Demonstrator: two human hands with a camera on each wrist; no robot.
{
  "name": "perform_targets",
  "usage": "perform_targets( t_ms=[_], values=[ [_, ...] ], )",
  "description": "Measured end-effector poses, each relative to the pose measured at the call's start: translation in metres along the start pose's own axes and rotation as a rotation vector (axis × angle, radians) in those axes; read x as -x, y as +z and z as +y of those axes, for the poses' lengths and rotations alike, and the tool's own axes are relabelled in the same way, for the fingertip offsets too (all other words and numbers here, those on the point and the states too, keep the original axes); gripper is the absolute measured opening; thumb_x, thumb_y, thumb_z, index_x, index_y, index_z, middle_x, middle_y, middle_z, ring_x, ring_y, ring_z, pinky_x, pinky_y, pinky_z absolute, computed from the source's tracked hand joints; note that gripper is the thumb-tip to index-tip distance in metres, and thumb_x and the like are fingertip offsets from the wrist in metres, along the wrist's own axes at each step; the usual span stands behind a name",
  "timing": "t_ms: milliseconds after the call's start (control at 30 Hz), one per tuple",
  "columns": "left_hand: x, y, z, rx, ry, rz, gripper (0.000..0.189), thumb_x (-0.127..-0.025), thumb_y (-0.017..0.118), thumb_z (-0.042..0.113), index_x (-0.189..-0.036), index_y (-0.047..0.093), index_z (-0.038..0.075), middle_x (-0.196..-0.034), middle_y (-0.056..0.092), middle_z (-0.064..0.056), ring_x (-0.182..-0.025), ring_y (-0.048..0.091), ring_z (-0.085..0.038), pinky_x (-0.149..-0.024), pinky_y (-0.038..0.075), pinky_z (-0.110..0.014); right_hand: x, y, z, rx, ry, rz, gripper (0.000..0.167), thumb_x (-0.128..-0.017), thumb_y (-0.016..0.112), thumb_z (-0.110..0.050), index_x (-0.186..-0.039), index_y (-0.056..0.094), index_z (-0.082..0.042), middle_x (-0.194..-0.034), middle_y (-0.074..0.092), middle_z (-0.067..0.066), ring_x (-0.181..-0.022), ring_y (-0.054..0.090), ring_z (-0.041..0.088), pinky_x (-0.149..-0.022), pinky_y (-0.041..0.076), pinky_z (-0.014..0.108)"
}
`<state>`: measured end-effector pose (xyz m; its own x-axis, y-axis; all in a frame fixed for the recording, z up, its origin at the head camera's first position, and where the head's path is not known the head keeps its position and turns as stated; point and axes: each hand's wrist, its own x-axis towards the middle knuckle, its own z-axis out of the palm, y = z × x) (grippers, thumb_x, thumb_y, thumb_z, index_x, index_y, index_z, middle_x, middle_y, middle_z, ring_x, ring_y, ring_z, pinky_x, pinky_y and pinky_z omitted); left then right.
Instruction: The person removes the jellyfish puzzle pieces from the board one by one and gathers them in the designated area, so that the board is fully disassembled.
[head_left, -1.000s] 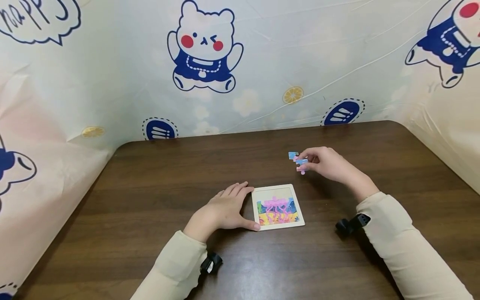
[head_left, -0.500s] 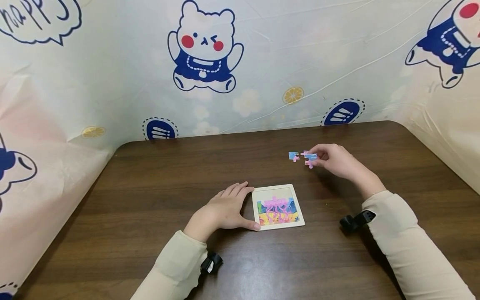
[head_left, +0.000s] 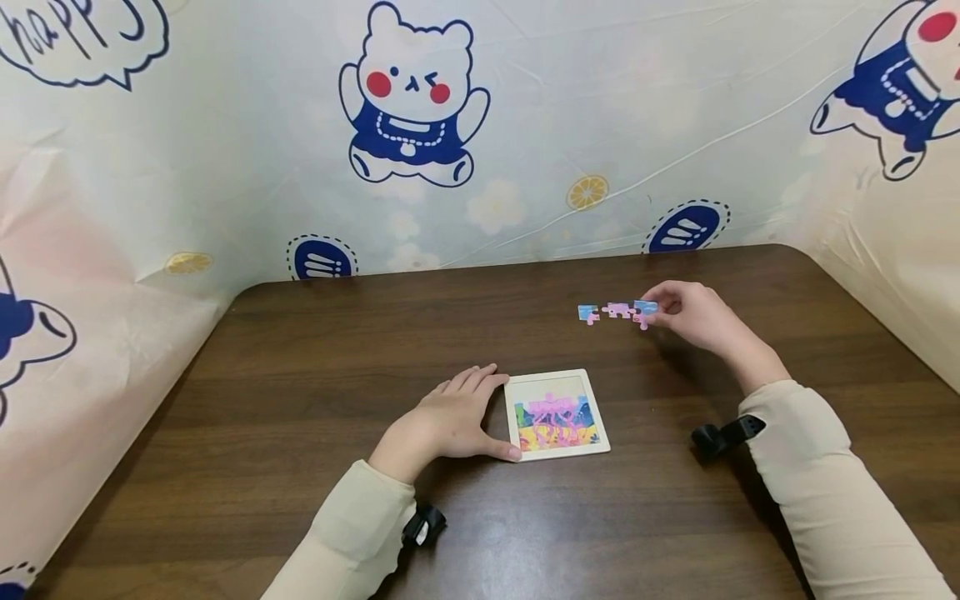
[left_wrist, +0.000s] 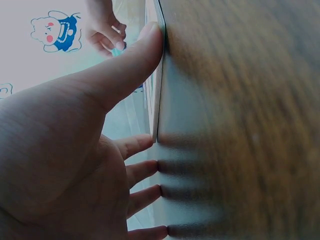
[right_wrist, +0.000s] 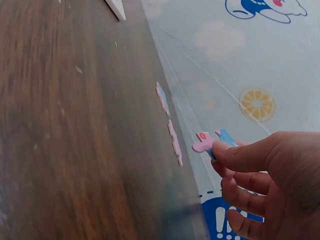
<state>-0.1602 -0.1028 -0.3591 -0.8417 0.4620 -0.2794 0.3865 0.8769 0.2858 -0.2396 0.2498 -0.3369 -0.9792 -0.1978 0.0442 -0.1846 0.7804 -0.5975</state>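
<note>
"Pink-and-blue puzzle piece (head_left: pixel 645 310), where's it at rn?"

"Right hand (head_left: pixel 696 315) has it pinched, thumb against fingers, over the table (head_left: pixel 300 375) near two loose pieces (head_left: pixel 619 311)."

"And the left hand (head_left: pixel 446 421)?"

"Fingers spread wide, thumb and index touching the white frame (head_left: pixel 562 455), partial puzzle (head_left: pixel 555 423) inside."

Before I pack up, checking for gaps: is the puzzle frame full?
Only partly: the puzzle frame shows a bare strip along its far side, with picture pieces below.
</note>
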Motion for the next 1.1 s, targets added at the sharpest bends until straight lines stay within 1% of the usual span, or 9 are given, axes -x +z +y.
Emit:
perform_targets(
  t_ms=[167,400,567,700,833,967,1100],
  values=[
    [0.000,-0.001,0.000,-0.001,0.000,0.002,0.105,-0.074,0.073,0.069,-0.156,0.028,0.021,-0.164,0.019,-0.003,-0.150,0.015,-0.026,-0.118,0.020,-0.052,0.000,-0.001,0.004,0.016,0.025,-0.011,0.026,-0.094,0.068,-0.010,-0.117,0.064,0.002,-0.096,0.063,0.018,-0.090,0.055,0.033,-0.079,0.047,0.045],
    [0.000,0.000,0.000,0.005,-0.005,-0.005,0.106,-0.074,0.073,0.070,-0.157,0.028,0.020,-0.164,0.018,-0.004,-0.150,0.015,-0.026,-0.117,0.020,-0.053,0.000,0.001,0.011,0.046,0.065,-0.026,0.024,-0.094,0.064,-0.010,-0.117,0.064,0.000,-0.097,0.064,0.016,-0.085,0.055,0.031,-0.070,0.043,0.039],
    [0.002,-0.002,0.003,-0.009,-0.019,-0.019,0.105,-0.076,0.073,0.067,-0.157,0.027,0.020,-0.164,0.018,-0.003,-0.150,0.015,-0.025,-0.118,0.020,-0.051,-0.001,0.001,0.019,0.032,0.061,-0.028,0.025,-0.093,0.065,-0.008,-0.115,0.062,0.004,-0.093,0.063,0.018,-0.082,0.053,0.031,-0.068,0.043,0.037],
    [0.005,-0.008,0.009,-0.001,-0.020,-0.030,0.102,-0.077,0.075,0.064,-0.156,0.029,0.018,-0.163,0.020,-0.005,-0.150,0.016,-0.027,-0.118,0.021,-0.051,0.000,-0.001,0.023,0.012,0.065,-0.026,0.024,-0.091,0.067,-0.006,-0.112,0.060,0.005,-0.091,0.062,0.018,-0.081,0.053,0.031,-0.065,0.043,0.035],
    [0.008,-0.012,0.012,-0.011,-0.021,-0.031,0.101,-0.078,0.075,0.062,-0.155,0.030,0.016,-0.163,0.020,-0.007,-0.149,0.017,-0.028,-0.118,0.021,-0.051,-0.001,-0.002,0.021,0.002,0.052,-0.027,0.022,-0.092,0.066,-0.005,-0.111,0.060,0.004,-0.091,0.063,0.018,-0.080,0.053,0.030,-0.065,0.045,0.034],
    [0.009,-0.013,0.013,-0.011,-0.018,-0.025,0.100,-0.078,0.075,0.062,-0.155,0.030,0.016,-0.163,0.020,-0.007,-0.149,0.017,-0.028,-0.117,0.021,-0.051,-0.003,-0.003,0.018,0.010,0.045,-0.037,0.019,-0.092,0.064,-0.005,-0.110,0.061,0.001,-0.090,0.065,0.018,-0.079,0.055,0.030,-0.065,0.046,0.034],
    [0.012,-0.013,0.013,0.005,-0.013,-0.019,0.100,-0.078,0.075,0.062,-0.155,0.031,0.016,-0.163,0.022,-0.007,-0.149,0.018,-0.028,-0.117,0.021,-0.051,-0.009,-0.003,0.018,0.022,0.042,-0.043,0.019,-0.092,0.062,-0.003,-0.110,0.061,0.002,-0.090,0.065,0.018,-0.077,0.056,0.029,-0.065,0.046,0.034]
  ],
)
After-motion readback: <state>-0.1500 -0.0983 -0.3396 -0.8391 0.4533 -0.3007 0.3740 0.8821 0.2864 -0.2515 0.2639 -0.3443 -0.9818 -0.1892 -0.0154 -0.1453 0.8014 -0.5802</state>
